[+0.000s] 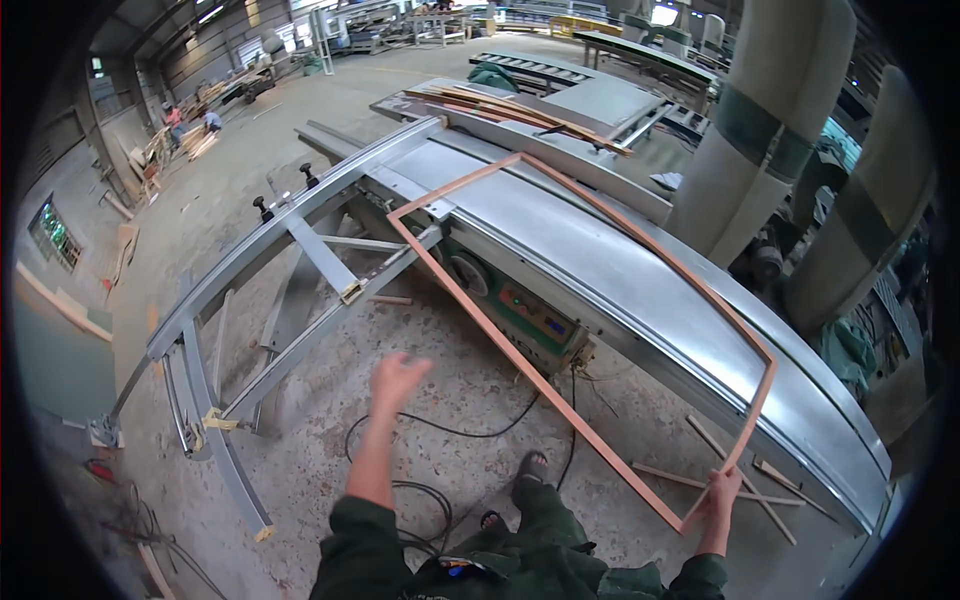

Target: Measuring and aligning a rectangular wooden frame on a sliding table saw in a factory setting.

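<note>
A large rectangular wooden frame (560, 190) with reddish edges lies tilted over the grey metal table (600, 260) of a sliding panel saw. My right hand (722, 492) grips the frame's near corner, which hangs off the table edge above the floor. My left hand (396, 380) is raised over the concrete floor with its fingers spread, holding nothing, a short way left of the frame's long near rail. The frame's far corners rest over the saw's sliding carriage (330, 260) and the table top.
Thin wood strips (700, 480) lie on the floor by my right hand, and black cables (440, 430) run near my feet. A stack of wood slats (510, 108) sits at the table's far end. Two large ducts (760, 130) rise at right. People (190, 120) work far left.
</note>
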The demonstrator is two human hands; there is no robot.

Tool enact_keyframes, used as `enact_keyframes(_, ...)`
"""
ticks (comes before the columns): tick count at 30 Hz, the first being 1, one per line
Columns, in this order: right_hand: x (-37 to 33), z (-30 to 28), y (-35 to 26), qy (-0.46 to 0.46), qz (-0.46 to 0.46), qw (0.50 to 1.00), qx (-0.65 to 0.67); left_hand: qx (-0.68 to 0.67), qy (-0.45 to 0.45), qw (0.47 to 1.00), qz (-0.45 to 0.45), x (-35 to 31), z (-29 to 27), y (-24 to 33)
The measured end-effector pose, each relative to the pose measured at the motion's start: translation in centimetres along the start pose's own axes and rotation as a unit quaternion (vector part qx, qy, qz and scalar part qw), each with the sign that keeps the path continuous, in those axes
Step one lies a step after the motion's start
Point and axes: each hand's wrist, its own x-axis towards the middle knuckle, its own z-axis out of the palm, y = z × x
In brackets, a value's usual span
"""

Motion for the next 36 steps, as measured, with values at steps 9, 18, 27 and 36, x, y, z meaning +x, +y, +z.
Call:
enact_keyframes(9,8.1,1.1,-1.7,0.029,0.003,0.999,0.024,0.249,0.094,0.953,-0.143,20.5,-9.0,-15.9)
enact_keyframes(18,11.4,-1.7,-2.2,0.099,0.049,0.964,-0.24,0.298,0.048,0.93,-0.21,21.7,-8.2,-14.8)
enact_keyframes(27,11.0,1.0,-4.6,0.117,0.016,0.962,-0.248,0.329,0.094,0.911,-0.229,19.8,-7.2,-13.2)
enact_keyframes(36,10.6,6.0,-9.8,0.133,0.013,0.946,-0.296,0.354,-0.017,0.893,-0.279,21.0,-9.7,-12.8)
